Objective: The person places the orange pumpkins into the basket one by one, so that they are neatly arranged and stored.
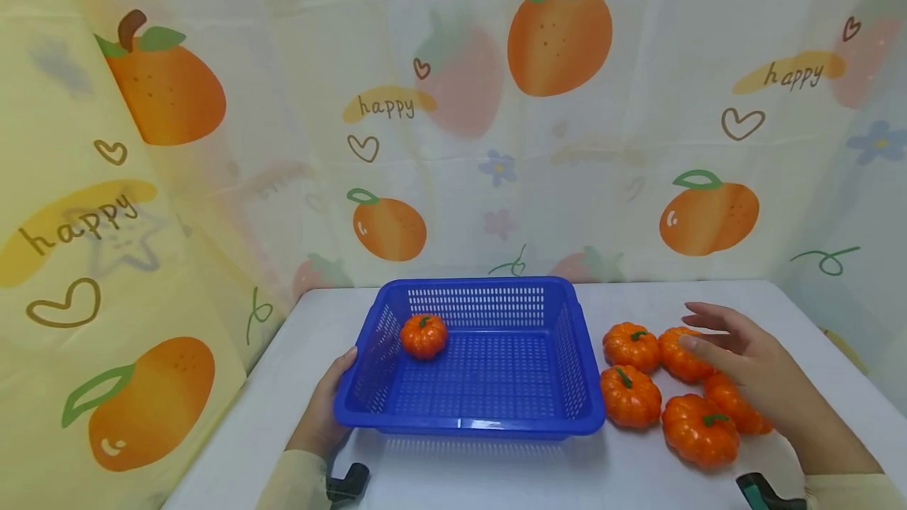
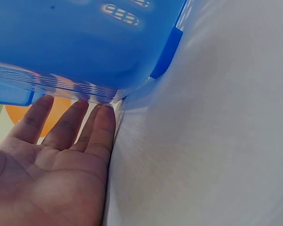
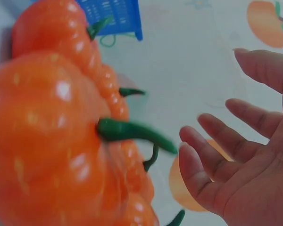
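Observation:
A blue plastic basket (image 1: 460, 422) stands on the table, one small orange pumpkin (image 1: 423, 337) with a green stem inside near its back left corner. At the basket's left side is my left hand (image 1: 326, 408), its thumb along the rim. In the left wrist view its fairly straight fingers (image 2: 101, 125) touch the outer wall. My right hand (image 1: 751, 364) hovers over a group of several pumpkins (image 1: 701, 431) right of the basket. Its fingers are spread and loosely bent, holding nothing. The right wrist view shows the palm facing a pumpkin (image 3: 47, 141) across a gap.
The white table (image 1: 234, 447) carries the basket and the pumpkins; its back edge meets a hanging cloth (image 1: 453, 179) printed with fruit. More cloth (image 1: 49, 376) hangs along the left side. Black straps (image 1: 347, 485) sit at the wrists.

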Motion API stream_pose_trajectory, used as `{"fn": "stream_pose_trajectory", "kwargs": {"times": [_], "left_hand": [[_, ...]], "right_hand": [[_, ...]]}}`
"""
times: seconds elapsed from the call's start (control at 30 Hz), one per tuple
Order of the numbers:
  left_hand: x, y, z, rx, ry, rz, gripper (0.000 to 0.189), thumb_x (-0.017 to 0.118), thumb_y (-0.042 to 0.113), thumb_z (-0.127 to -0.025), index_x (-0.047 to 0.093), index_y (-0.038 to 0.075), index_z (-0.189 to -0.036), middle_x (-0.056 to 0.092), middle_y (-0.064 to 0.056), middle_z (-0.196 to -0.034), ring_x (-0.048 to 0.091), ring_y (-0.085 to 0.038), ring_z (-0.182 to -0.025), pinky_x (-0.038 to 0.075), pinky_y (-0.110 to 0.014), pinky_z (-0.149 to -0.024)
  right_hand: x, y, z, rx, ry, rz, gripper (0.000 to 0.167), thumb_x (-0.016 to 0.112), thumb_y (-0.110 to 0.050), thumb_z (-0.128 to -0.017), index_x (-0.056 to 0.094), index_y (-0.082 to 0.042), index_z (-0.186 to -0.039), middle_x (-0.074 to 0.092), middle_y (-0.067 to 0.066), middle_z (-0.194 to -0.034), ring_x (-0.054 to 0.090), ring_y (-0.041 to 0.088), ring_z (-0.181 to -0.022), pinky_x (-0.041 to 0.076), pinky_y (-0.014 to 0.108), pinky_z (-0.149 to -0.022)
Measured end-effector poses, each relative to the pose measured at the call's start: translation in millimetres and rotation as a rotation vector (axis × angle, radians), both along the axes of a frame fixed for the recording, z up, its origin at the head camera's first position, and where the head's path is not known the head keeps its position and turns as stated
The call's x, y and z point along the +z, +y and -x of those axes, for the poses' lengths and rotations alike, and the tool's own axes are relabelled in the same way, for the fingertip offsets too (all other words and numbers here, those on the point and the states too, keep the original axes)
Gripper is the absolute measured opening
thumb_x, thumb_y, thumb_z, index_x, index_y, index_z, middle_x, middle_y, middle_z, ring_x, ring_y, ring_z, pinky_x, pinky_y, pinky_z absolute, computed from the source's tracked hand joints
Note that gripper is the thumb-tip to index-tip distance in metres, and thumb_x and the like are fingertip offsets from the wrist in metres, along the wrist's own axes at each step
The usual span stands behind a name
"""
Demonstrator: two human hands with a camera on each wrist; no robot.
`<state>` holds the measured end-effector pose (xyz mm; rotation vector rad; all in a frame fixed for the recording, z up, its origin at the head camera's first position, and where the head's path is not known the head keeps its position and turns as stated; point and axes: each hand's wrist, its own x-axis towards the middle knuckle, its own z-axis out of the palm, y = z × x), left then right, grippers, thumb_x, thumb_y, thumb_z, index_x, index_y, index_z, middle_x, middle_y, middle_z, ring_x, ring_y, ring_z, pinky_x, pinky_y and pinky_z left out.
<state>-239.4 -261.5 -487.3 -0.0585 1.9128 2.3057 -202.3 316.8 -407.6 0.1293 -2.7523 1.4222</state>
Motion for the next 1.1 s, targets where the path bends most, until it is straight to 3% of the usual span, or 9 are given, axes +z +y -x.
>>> {"fn": "stream_pose_trajectory", "kwargs": {"times": [0.3,0.43,0.53,0.67,0.83,0.93,1.0,1.1], "left_hand": [[1.3,1.2,-1.0,-0.006,0.010,0.016,0.079,0.049,0.059,-0.109,0.036,0.009,-0.168,0.047,-0.022,-0.163,0.057,-0.031,-0.134,0.052,-0.038,-0.101],[1.5,1.4,-1.6,-0.004,0.015,0.020,0.078,0.049,0.059,-0.109,0.036,0.009,-0.168,0.048,-0.022,-0.163,0.057,-0.031,-0.133,0.053,-0.038,-0.101],[1.5,1.4,-2.1,-0.003,0.015,0.015,0.078,0.049,0.059,-0.109,0.037,0.009,-0.168,0.049,-0.022,-0.161,0.058,-0.030,-0.131,0.054,-0.038,-0.100],[1.5,1.3,-2.3,-0.002,0.011,0.010,0.078,0.050,0.059,-0.109,0.037,0.009,-0.168,0.051,-0.022,-0.160,0.059,-0.030,-0.129,0.054,-0.039,-0.099],[1.8,0.5,-1.7,-0.006,0.016,0.004,0.078,0.050,0.058,-0.109,0.037,0.008,-0.167,0.051,-0.023,-0.159,0.060,-0.030,-0.128,0.055,-0.039,-0.098],[1.7,0.5,-1.2,-0.004,0.015,0.004,0.078,0.049,0.058,-0.109,0.037,0.008,-0.167,0.052,-0.022,-0.158,0.060,-0.030,-0.127,0.055,-0.038,-0.098],[1.5,0.7,-1.0,-0.002,0.012,0.007,0.078,0.049,0.059,-0.109,0.037,0.008,-0.167,0.051,-0.022,-0.159,0.060,-0.029,-0.127,0.054,-0.038,-0.098],[1.5,0.9,-0.8,0.001,0.008,0.007,0.079,0.049,0.059,-0.109,0.036,0.008,-0.168,0.050,-0.022,-0.161,0.059,-0.029,-0.129,0.054,-0.038,-0.099]], "right_hand": [[-5.6,22,-3.4,-0.035,0.005,-0.007,0.068,0.058,-0.035,-0.115,0.032,0.002,-0.166,0.045,0.036,-0.156,0.054,0.052,-0.129,0.056,0.023,-0.079],[-7.7,30,-3.8,-0.063,0.052,-0.013,0.066,0.059,-0.032,-0.115,0.034,0.003,-0.165,0.048,0.035,-0.153,0.062,0.016,-0.115,0.056,0.020,-0.076],[-8.0,35,-4.7,-0.086,0.069,-0.023,0.067,0.059,-0.032,-0.114,0.034,0.006,-0.164,0.048,0.036,-0.151,0.061,0.009,-0.110,0.054,0.017,-0.074],[-10.6,41,-5.8,-0.111,0.057,-0.034,0.067,0.058,-0.032,-0.115,0.033,0.009,-0.162,0.046,0.039,-0.150,0.059,0.040,-0.118,0.053,0.015,-0.072],[-18.3,49,-3.5,-0.140,0.000,-0.032,0.070,0.056,-0.035,-0.115,0.030,0.011,-0.162,0.041,0.042,-0.151,0.051,0.057,-0.124,0.051,0.014,-0.070],[-25.1,54,-1.1,-0.154,-0.043,-0.043,0.075,0.056,-0.040,-0.115,0.029,0.011,-0.162,0.039,0.043,-0.153,0.049,0.060,-0.127,0.060,0.026,-0.076],[-30.2,57,0.1,-0.157,-0.072,-0.053,0.076,0.056,-0.042,-0.114,0.029,0.010,-0.163,0.039,0.043,-0.154,0.049,0.060,-0.128,0.063,0.042,-0.084],[-36.0,60,2.5,-0.160,-0.121,-0.056,0.080,0.056,-0.046,-0.113,0.029,0.009,-0.163,0.037,0.043,-0.155,0.046,0.061,-0.130,0.057,0.064,-0.094]]}}
